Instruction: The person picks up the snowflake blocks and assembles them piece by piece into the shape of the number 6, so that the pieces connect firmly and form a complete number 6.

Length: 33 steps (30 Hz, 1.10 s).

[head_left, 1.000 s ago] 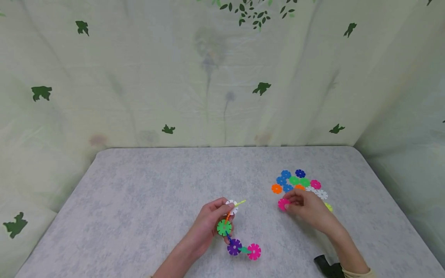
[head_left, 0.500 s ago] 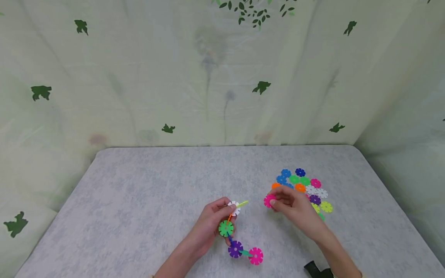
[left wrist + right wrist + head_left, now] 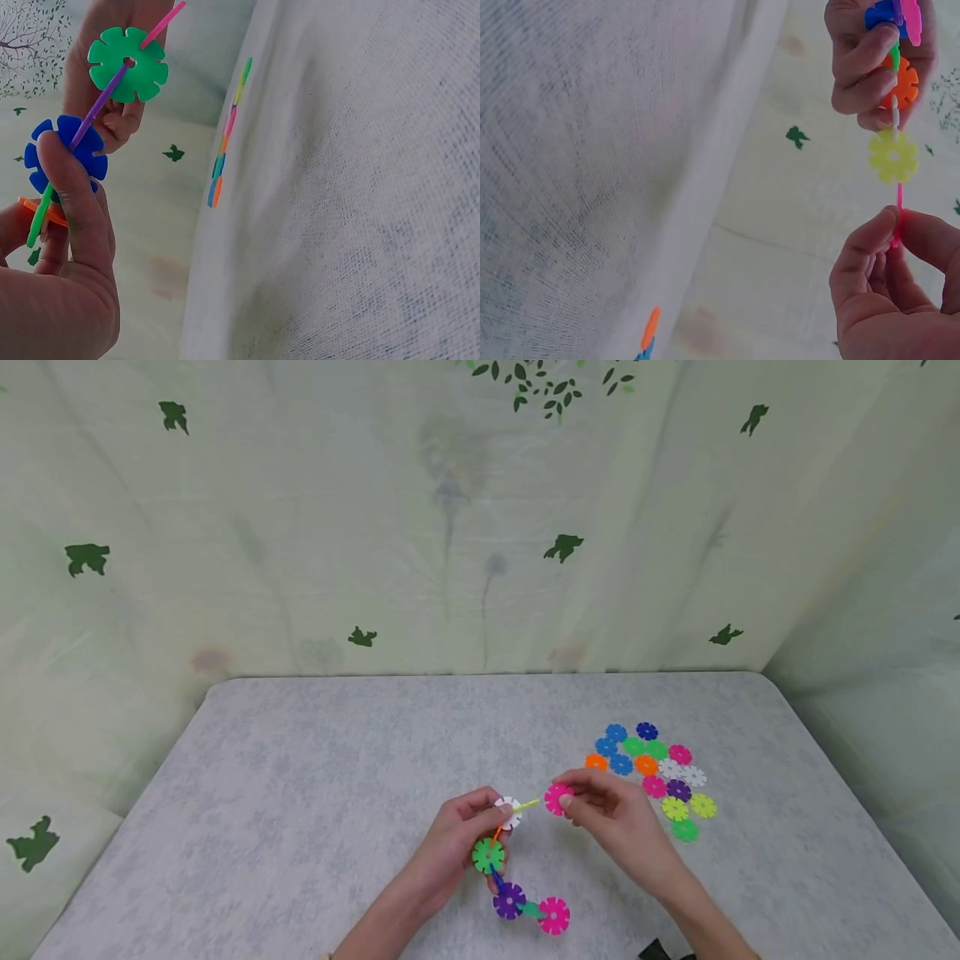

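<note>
My left hand (image 3: 457, 835) grips a chain of notched plastic discs, with the thumb pressed on its dark blue disc (image 3: 88, 154) in the left wrist view. From the white disc (image 3: 504, 804), a yellow disc (image 3: 529, 804) sticks out edge-on toward the right. Below hang a green disc (image 3: 488, 855), a purple disc (image 3: 509, 901) and, at the far end, a pink disc (image 3: 555, 916). Between thumb and fingertips, my right hand (image 3: 622, 822) pinches a separate pink disc (image 3: 555, 798). Its edge is right at the rim of the yellow disc (image 3: 892, 157) in the right wrist view.
Several loose discs lie flat on the grey table (image 3: 337, 752) at the right, among them a blue disc (image 3: 621, 765), an orange disc (image 3: 647, 765) and a green disc (image 3: 685, 831). A printed curtain (image 3: 420, 527) stands behind the table. Something black (image 3: 655, 950) shows near the right forearm.
My right hand has carried the pink disc left from beside the loose discs to the yellow disc's tip. The left hand and its chain have shifted slightly right.
</note>
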Tool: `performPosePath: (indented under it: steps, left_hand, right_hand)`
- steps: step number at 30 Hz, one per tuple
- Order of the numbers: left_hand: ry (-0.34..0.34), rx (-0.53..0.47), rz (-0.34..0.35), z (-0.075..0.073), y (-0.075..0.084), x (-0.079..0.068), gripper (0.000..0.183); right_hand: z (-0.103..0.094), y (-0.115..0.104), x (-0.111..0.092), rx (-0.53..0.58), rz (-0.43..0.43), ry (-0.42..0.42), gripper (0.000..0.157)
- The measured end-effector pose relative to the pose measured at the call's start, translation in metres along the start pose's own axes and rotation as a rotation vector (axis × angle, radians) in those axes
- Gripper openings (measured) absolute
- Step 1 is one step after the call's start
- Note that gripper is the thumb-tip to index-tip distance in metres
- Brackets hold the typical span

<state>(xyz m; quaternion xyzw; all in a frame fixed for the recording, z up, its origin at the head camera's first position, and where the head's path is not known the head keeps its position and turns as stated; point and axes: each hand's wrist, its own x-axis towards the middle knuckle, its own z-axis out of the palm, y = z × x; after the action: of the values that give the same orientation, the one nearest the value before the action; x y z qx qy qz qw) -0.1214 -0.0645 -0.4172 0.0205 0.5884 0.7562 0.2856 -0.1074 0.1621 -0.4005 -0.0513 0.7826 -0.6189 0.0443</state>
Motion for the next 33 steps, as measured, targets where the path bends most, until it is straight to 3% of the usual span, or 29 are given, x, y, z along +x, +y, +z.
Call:
performPosePath:
  steps: [11, 16, 21, 33]
  left_hand:
    - [-0.020, 0.080, 0.046, -0.001, 0.001, -0.001, 0.024]
    - [-0.013, 0.135, 0.084, -0.001, 0.002, -0.001, 0.024]
    - [-0.002, 0.131, 0.080, 0.000, 0.003, 0.000, 0.025]
    - [0.034, 0.235, 0.133, 0.003, 0.000, 0.000, 0.028]
  right_hand:
    - [0.012, -0.001, -0.002, 0.029, 0.056, -0.014, 0.022]
    - [0.019, 0.000, -0.003, 0.052, 0.052, 0.019, 0.019]
    - [0.021, 0.000, -0.003, 0.066, 0.053, 0.067, 0.020]
    - [0.018, 0.006, 0.001, 0.073, 0.012, 0.084, 0.031]
